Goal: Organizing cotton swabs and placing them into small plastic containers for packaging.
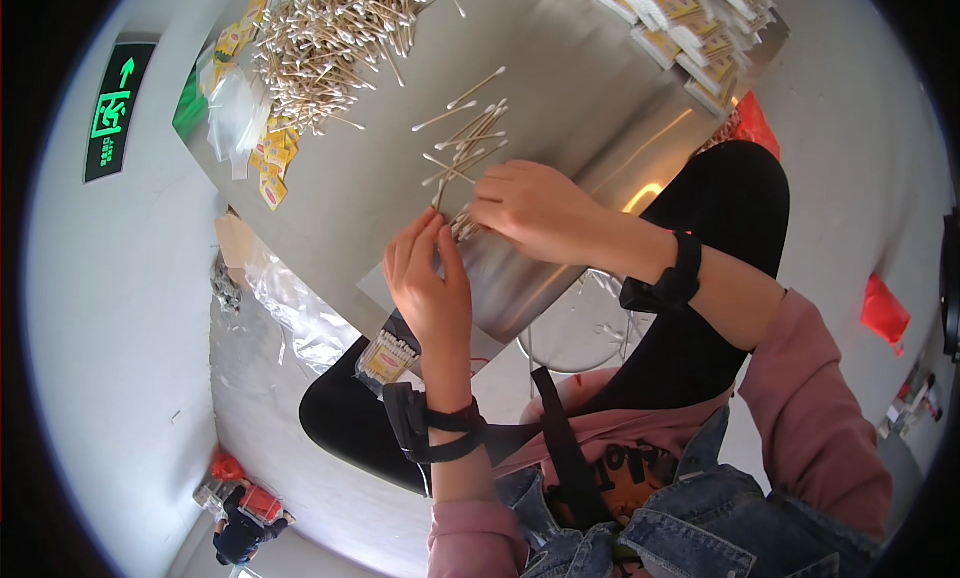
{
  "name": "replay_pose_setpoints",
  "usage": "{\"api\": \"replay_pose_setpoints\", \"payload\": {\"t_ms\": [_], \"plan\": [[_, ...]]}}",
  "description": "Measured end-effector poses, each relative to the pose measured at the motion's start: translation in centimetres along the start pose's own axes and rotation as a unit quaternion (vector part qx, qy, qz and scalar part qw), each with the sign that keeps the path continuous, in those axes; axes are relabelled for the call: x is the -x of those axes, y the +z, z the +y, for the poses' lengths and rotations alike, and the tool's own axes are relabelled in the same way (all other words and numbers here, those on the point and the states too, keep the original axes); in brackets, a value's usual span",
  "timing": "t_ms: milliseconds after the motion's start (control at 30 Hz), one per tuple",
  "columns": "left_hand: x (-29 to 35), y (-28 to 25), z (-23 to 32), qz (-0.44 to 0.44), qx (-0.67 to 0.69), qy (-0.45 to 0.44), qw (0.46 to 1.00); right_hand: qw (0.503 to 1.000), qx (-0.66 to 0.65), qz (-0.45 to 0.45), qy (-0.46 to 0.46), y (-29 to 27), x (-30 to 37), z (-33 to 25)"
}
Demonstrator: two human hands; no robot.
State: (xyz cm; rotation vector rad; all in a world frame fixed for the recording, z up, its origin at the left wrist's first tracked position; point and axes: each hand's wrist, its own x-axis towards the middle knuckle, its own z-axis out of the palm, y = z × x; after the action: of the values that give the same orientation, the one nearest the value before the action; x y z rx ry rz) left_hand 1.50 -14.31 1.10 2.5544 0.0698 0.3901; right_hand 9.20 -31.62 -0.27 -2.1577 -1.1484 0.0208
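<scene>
A small bundle of cotton swabs (463, 224) lies between my two hands at the near part of the metal table (570, 88). My left hand (432, 273) has its thumb and fingertips drawn together at the left ends of swabs there. From the right, my right hand (530, 210) curls its fingers over the bundle; its fingertips are partly hidden. Several loose cotton swabs (468, 138) lie crossed just beyond my hands. Below my left hand, by the near table edge, is a filled clear pack of swabs (388, 358) with a yellow and white label.
A large heap of cotton swabs (330, 43) covers the far left. Beside it lie yellow label cards (273, 163) and clear plastic bags (235, 128). Filled packs (690, 28) are stacked at the far right. Clear plastic wrap (300, 303) hangs left of the table. Another person (240, 528) is at lower left.
</scene>
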Motion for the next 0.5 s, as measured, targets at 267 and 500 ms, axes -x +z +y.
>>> {"api": "replay_pose_setpoints", "payload": {"t_ms": [267, 500], "plan": [[1.8, 0.0, 1.2, 0.004, 0.04, -0.001, 0.999, 0.991, -0.09, 0.09, 0.041, -1.9, -1.4, 1.6], [1.0, 1.4, 0.9, 0.03, 0.037, 0.019, 0.999, 0.997, 0.021, 0.073, -0.022, -1.1, -2.4, 2.8]]}}
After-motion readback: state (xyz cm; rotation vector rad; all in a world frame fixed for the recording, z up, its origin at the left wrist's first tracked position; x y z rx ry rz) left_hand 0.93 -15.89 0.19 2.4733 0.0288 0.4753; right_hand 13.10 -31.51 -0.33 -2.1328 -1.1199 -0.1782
